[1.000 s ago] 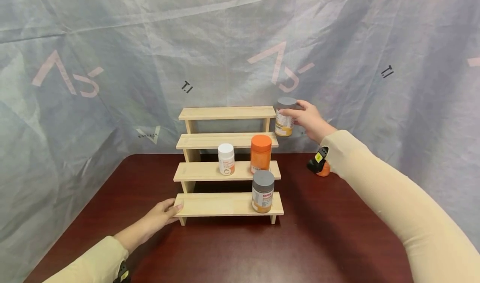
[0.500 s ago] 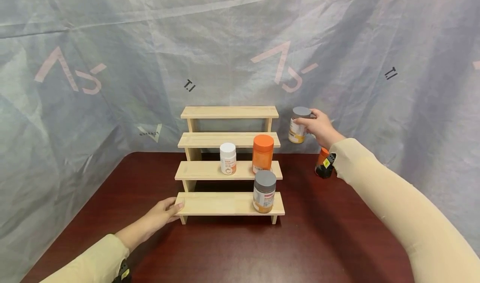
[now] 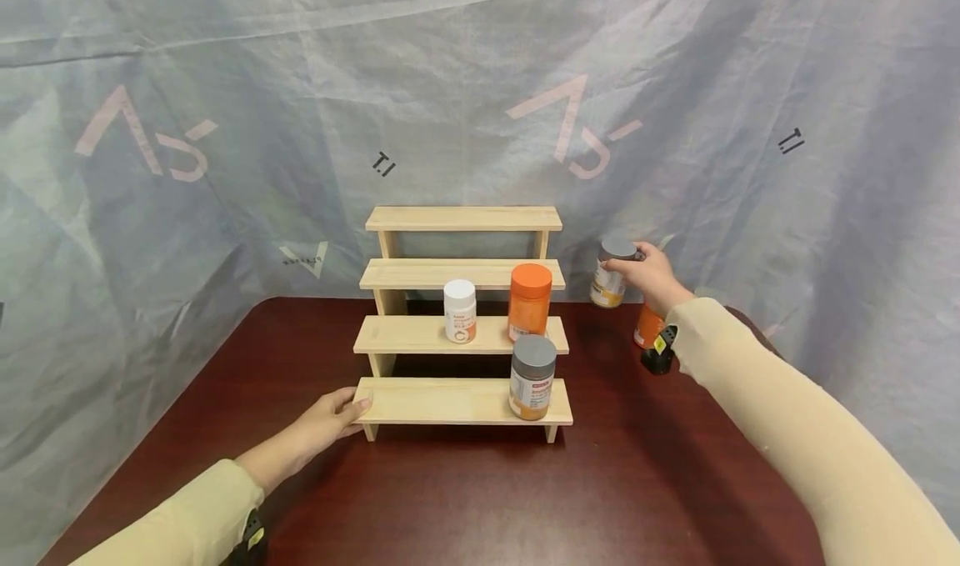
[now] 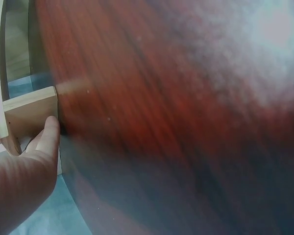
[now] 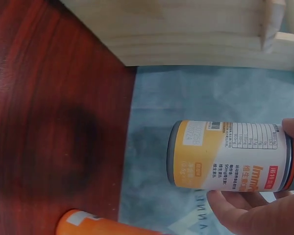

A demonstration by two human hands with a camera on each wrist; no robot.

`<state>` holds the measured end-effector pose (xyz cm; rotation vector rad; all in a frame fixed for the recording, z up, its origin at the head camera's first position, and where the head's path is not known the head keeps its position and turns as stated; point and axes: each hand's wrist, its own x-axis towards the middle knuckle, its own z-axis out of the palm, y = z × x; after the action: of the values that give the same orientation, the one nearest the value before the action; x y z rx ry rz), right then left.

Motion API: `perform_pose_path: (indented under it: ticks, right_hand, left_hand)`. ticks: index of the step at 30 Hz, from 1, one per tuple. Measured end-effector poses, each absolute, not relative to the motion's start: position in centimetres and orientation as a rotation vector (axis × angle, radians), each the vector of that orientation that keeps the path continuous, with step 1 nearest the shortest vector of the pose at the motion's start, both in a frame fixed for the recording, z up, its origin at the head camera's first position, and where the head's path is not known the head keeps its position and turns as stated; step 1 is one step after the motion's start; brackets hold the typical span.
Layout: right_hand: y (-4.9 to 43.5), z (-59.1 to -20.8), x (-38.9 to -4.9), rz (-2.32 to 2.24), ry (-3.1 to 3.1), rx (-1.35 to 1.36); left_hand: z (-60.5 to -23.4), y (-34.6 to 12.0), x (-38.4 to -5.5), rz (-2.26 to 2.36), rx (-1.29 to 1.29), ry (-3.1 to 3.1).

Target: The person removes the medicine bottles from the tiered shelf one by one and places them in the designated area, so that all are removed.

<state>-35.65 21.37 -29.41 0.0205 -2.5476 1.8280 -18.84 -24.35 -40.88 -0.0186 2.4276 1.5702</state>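
Observation:
A four-step wooden rack (image 3: 450, 217) stands on the table. My left hand (image 3: 333, 414) grips the left end of its lowest step; in the left wrist view some of its fingers are hidden behind the wood. My right hand (image 3: 651, 276) holds a grey-lidded supplement jar (image 3: 609, 287) by its upper part, in the air right of the rack. The jar's yellow and white label (image 5: 225, 156) shows in the right wrist view. Below and behind that hand stands an orange bottle (image 3: 648, 326), partly covered by the hand and wrist.
A second grey-lidded jar (image 3: 532, 383) sits at the right of the lowest step. On the step above stand a white bottle (image 3: 460, 316) and an orange-capped bottle (image 3: 529, 303). A grey cloth (image 3: 450, 91) hangs behind the dark red table (image 3: 480, 499).
My right hand has carried the grey-lidded jar rightward and down, away from the rack's top right end. The left hand keeps its grip on the lowest step.

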Motion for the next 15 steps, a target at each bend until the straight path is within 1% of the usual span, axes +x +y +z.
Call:
perform_pose_path:
  ticks: [9, 15]
  right_hand:
    - [21.8, -32.3, -35.7, 1.855, -2.557, -0.03]
    - [21.9, -33.5, -35.8, 1.894, -2.498, -0.058]
  left_hand:
    - [-41.0, -24.3, -18.8, 1.571, -0.038, 2.42]
    - [-40.9, -24.3, -18.8, 1.584, -0.041, 2.427]
